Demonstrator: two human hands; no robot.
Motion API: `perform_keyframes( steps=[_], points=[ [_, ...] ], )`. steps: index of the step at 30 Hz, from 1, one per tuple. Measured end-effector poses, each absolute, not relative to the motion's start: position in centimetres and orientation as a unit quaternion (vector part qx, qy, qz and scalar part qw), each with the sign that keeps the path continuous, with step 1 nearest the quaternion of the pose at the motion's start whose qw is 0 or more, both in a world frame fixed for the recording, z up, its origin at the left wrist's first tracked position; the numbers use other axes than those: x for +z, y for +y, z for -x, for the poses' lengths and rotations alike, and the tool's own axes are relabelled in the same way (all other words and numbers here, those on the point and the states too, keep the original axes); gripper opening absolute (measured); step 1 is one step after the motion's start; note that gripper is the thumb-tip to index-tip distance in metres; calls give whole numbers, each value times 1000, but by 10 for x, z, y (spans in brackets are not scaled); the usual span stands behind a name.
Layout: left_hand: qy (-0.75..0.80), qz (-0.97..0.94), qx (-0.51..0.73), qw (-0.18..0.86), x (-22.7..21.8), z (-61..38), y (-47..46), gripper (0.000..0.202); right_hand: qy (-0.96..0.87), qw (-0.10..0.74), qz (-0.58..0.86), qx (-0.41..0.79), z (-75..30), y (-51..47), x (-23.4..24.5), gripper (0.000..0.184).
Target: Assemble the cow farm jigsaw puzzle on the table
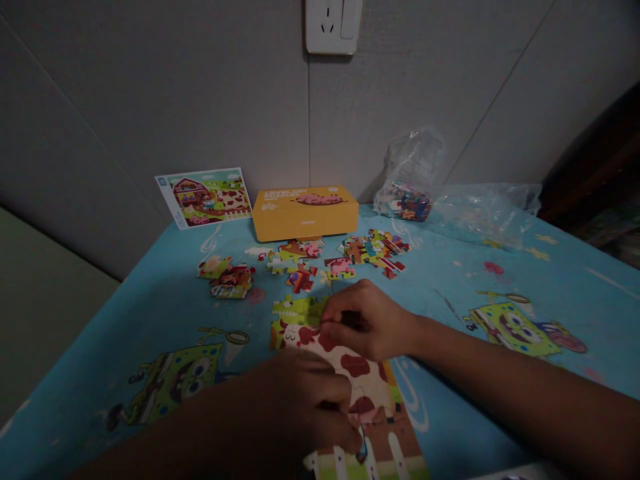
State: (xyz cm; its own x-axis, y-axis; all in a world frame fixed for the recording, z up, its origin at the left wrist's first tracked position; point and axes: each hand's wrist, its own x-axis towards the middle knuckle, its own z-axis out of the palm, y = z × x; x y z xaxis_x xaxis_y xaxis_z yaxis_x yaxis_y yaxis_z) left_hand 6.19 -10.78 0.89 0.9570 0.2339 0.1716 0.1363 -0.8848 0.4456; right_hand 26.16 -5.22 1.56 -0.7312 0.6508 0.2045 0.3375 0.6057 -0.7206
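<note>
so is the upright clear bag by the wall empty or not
Not empty: colourful pieces show through the bottom of the clear bag.

Box (306,219) bhd loose pcs (341,268)

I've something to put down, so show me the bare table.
Bare: right side, between the flat bag and right forearm; left side, between the left pile and left forearm; both only printed. Crowded: the middle, loose pieces below the box, then the cow puzzle.
</note>
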Motion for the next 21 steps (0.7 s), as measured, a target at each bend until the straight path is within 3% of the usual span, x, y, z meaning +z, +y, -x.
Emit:
perform_keyframes(
  steps=[1, 4, 10, 16, 21],
  points=[
    [96, -967, 112, 208, 11, -62, -107, 33, -878, 209, 279, 327, -261, -53, 17, 10],
    [99, -971, 108, 190, 13, -63, -107, 34, -908, 148, 288, 267, -261, -55, 19, 19],
    [111, -968, 112, 198, 9, -63, -108, 27, -875, 109, 445, 157, -267, -43, 22, 26],
    [156, -926, 146, 312, 31, -50, -92, 37, -860, 86, 484, 138, -274, -31, 25, 26],
    [191, -934, 103, 285, 35, -38, -77, 35, -859, 83, 488, 135, -273, -30, 24, 23]
  ],
)
